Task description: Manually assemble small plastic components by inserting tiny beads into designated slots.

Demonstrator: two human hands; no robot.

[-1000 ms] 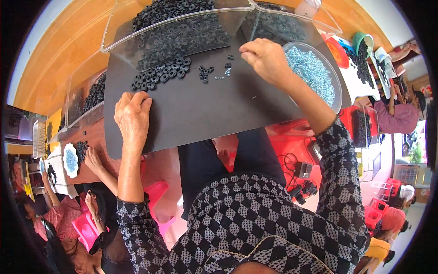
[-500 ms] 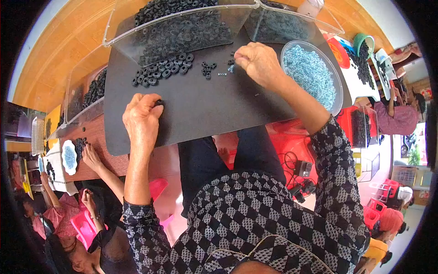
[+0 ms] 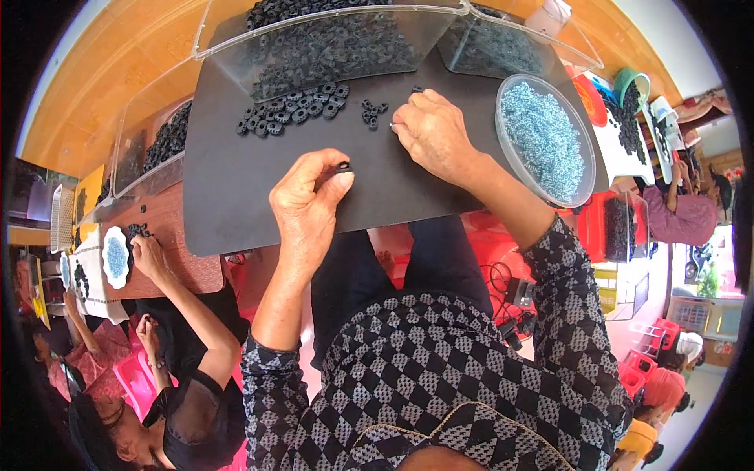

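My left hand (image 3: 306, 206) is over the dark board (image 3: 236, 188), pinching a small black ring-shaped plastic part (image 3: 343, 167) between thumb and finger. To its right, my right hand (image 3: 430, 135) is closed in a pinch, with a tiny shiny piece (image 3: 392, 125) showing at its fingertips; its exact shape is too small to make out. A little group of black parts (image 3: 374, 114) lies between the hands on the far side. Farther left is a larger cluster of black parts (image 3: 298, 110). Right of my right hand stands a round clear tub (image 3: 591, 157) full of small bluish metallic pieces (image 3: 546, 137).
Clear plastic bins (image 3: 330, 74) heaped with black parts line the far edge. At left, a co-worker's hand (image 3: 149, 255) is at a brown table (image 3: 200, 271) beside a white dish (image 3: 115, 279). A white table with a green bowl (image 3: 631, 78) stands at right.
My left hand has moved right and upward with the black part, toward my right hand. My right hand has shifted down a little, hiding the few metallic pieces that lay on the board.
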